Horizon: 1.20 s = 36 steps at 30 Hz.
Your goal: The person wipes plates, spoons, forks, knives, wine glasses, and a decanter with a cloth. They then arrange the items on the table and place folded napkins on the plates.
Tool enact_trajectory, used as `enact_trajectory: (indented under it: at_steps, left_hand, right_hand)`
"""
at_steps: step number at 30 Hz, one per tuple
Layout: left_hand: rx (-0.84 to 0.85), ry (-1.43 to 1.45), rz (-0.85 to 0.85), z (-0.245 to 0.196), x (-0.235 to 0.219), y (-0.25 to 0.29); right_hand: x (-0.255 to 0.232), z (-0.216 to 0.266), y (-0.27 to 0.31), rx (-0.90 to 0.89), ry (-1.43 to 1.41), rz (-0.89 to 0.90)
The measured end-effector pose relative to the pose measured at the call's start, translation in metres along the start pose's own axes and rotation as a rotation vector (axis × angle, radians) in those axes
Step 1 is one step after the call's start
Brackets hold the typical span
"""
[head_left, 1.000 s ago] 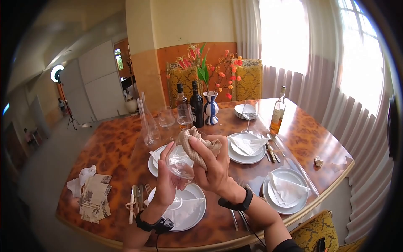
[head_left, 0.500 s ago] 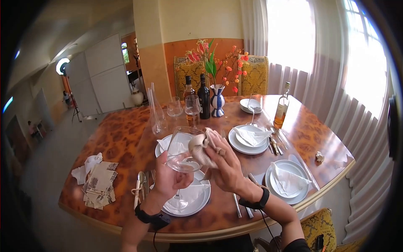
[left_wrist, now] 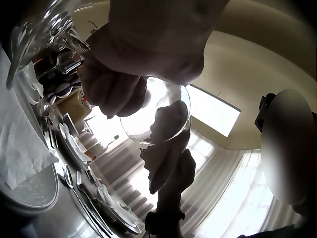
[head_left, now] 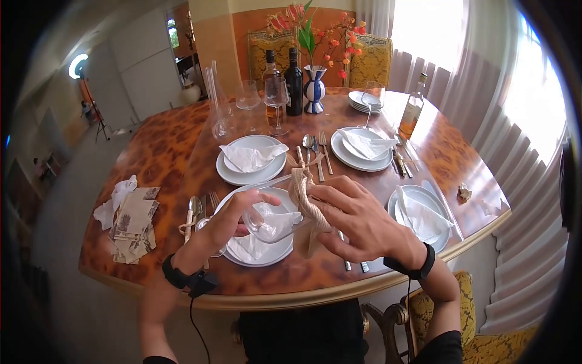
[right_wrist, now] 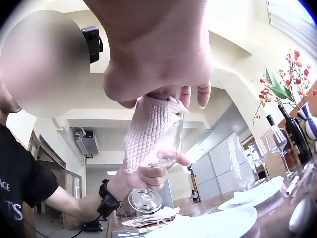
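My left hand (head_left: pixel 224 224) holds a stemmed wine glass (head_left: pixel 264 221) on its side, with the bowl's mouth towards my right hand (head_left: pixel 367 221). In the right wrist view the left fingers wrap the glass just above its stem, and the round foot (right_wrist: pixel 145 201) shows below them. A beige textured cloth (head_left: pixel 306 200) is pinched in the right hand at the bowl's rim. Part of it reaches inside the glass and part hangs outside, as the right wrist view shows of the cloth (right_wrist: pixel 148 134). Both hands are above a place setting with a stacked plate (head_left: pixel 260 258).
More plates (head_left: pixel 357 164) with folded white napkins and cutlery surround the hands. Wine glasses (head_left: pixel 276 97), a clear decanter (head_left: pixel 219 115), dark bottles (head_left: pixel 294 85) and a striped vase (head_left: pixel 314 91) stand at the back. An amber bottle (head_left: pixel 412 109) stands right; printed paper napkins (head_left: pixel 136 224) lie left.
The head view has tilted down. The glass has tipped further onto its side, its mouth now facing right. My right hand has shifted right and turned, with the cloth still at the rim.
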<state>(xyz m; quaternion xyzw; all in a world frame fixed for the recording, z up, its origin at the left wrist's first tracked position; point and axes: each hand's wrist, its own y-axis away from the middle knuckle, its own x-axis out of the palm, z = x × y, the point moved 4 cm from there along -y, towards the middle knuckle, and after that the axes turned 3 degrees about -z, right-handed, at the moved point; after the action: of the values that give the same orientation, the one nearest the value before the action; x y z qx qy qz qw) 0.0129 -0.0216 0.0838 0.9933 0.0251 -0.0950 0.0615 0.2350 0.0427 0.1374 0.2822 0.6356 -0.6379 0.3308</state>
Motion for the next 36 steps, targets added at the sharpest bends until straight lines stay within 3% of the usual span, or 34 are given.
enact_trajectory:
  at_steps: [1, 3, 5, 8, 9, 11, 12, 13, 14, 15, 16, 17, 19, 21, 23, 25, 27, 28, 29, 30, 31, 32, 34, 35, 36]
  left_hand:
    - [0.036, -0.019, 0.002, 0.001, 0.001, -0.002]
    - [0.019, -0.002, 0.020, 0.008, 0.005, -0.004]
    - [-0.002, 0.015, 0.045, 0.011, 0.007, -0.007]
    - [0.001, -0.153, 0.193, 0.010, 0.014, -0.011]
    - [-0.002, -0.148, 0.201, 0.007, 0.020, -0.010]
    - [0.009, -0.115, 0.060, -0.003, 0.029, -0.007]
    - [0.008, -0.112, 0.059, 0.002, 0.030, -0.013]
    - [0.141, -0.087, 0.175, 0.006, 0.034, -0.021]
    - [0.272, -0.063, 0.290, 0.007, 0.037, -0.024]
    - [0.267, -0.061, 0.289, 0.006, 0.038, -0.021]
    - [0.168, -0.036, 0.226, 0.006, 0.036, -0.015]
    - [0.071, -0.011, 0.162, 0.008, 0.034, -0.013]
    - [0.064, -0.021, 0.221, 0.009, 0.034, -0.014]
    - [-0.098, -0.058, 0.235, 0.008, 0.038, -0.010]
    - [-0.117, -0.058, 0.266, 0.005, 0.042, -0.007]
    - [-0.251, -0.009, 0.182, 0.010, 0.047, -0.003]
    - [-0.289, 0.021, 0.290, 0.017, 0.047, -0.007]
    - [-0.183, 0.000, 0.242, 0.013, 0.046, -0.007]
    - [-0.078, -0.020, 0.194, 0.010, 0.047, -0.008]
    - [0.157, -0.113, 0.125, 0.007, 0.046, -0.007]
    - [0.160, -0.109, 0.128, 0.011, 0.049, -0.002]
    - [0.394, -0.372, 0.002, 0.002, 0.051, 0.007]
    - [0.828, -0.765, -0.231, -0.003, 0.060, 0.014]
    - [0.831, -0.760, -0.229, -0.003, 0.061, 0.017]
    - [0.758, -0.769, -0.216, -0.002, 0.059, 0.019]
  right_hand:
    - [-0.002, 0.002, 0.005, -0.004, -0.001, 0.004]
    - [0.004, 0.001, 0.016, 0.078, 0.044, 0.189]
    - [0.005, 0.002, 0.022, 0.068, 0.022, 0.121]
    - [-0.002, -0.002, 0.027, 0.137, -0.179, -0.120]
    - [0.001, -0.002, 0.028, 0.147, -0.179, -0.116]
    - [0.001, -0.001, 0.029, 0.092, -0.129, -0.214]
    - [0.007, 0.002, 0.032, 0.154, -0.206, -0.155]
    - [0.006, 0.001, 0.033, 0.152, -0.210, -0.153]
    - [0.007, 0.000, 0.033, 0.160, -0.310, -0.025]
    - [0.009, 0.001, 0.033, 0.170, -0.411, 0.101]
    - [0.007, 0.002, 0.030, 0.200, -0.598, 0.154]
    - [0.008, 0.002, 0.031, 0.202, -0.603, 0.156]
    - [0.013, 0.007, 0.032, 0.084, -0.382, 0.308]
    - [0.020, 0.013, 0.030, 0.118, -0.367, 0.286]
    - [0.034, 0.012, 0.035, 0.056, -0.361, 0.382]
    - [0.038, 0.014, 0.036, 0.063, -0.381, 0.338]
    - [0.043, 0.013, 0.037, 0.145, -0.418, 0.363]
    - [0.045, 0.013, 0.040, 0.149, -0.415, 0.363]
    - [0.047, 0.007, 0.044, 0.335, -0.519, 0.329]
    - [0.047, 0.003, 0.047, 0.520, -0.622, 0.293]
    - [0.045, 0.005, 0.045, 0.523, -0.618, 0.295]
    - [0.044, 0.003, 0.048, 0.899, -0.921, 0.203]
    - [0.047, 0.001, 0.055, 1.115, -1.113, 0.143]
    - [0.049, 0.000, 0.059, 1.226, -1.202, 0.096]
    - [0.049, -0.002, 0.055, 0.864, -1.020, 0.083]
